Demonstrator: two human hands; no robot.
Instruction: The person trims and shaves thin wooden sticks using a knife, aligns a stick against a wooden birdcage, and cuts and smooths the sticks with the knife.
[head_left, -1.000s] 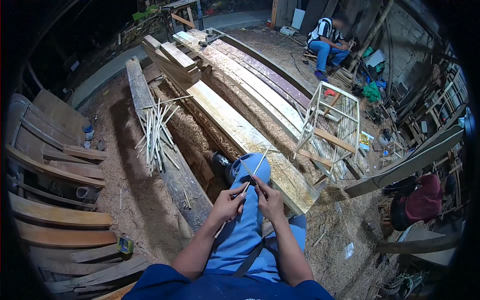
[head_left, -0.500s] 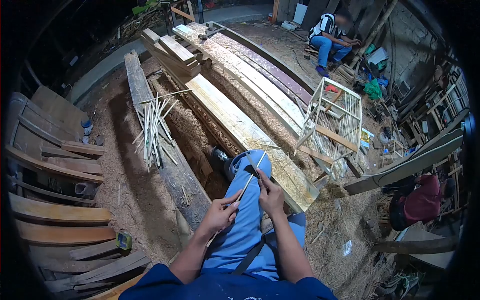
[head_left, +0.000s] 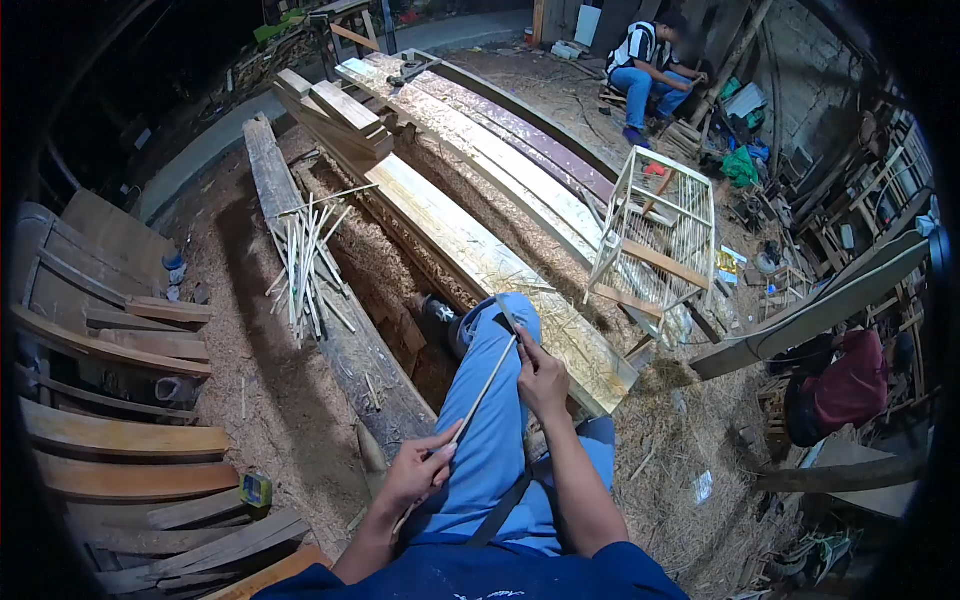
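Observation:
A thin pale wooden stick point(head_left: 484, 392) slants over my blue-trousered leg point(head_left: 470, 370). My left hand point(head_left: 418, 470) is closed round its lower part, and a short end sticks out below that hand. At the stick's upper end, over the knee, my right hand point(head_left: 542, 382) is closed on a knife whose narrow blade point(head_left: 506, 313) points up and away. The blade meets or lies very close to the stick's tip; the handle is hidden in my fingers. A pile of similar sticks point(head_left: 305, 262) lies on the weathered plank point(head_left: 365, 350) to my left.
A long pale board point(head_left: 450, 235) with shavings runs ahead, bearing stacked wood blocks point(head_left: 345, 105). On the right stands a slatted wooden cage point(head_left: 655, 240). Curved wood pieces point(head_left: 130, 430) lie at left near a yellow tape measure point(head_left: 255, 489). Another person point(head_left: 650, 75) sits at the back.
My left hand has slid down and toward me, away from the right hand, so a longer stretch of stick shows between them. The right hand stays near the knee with the knife.

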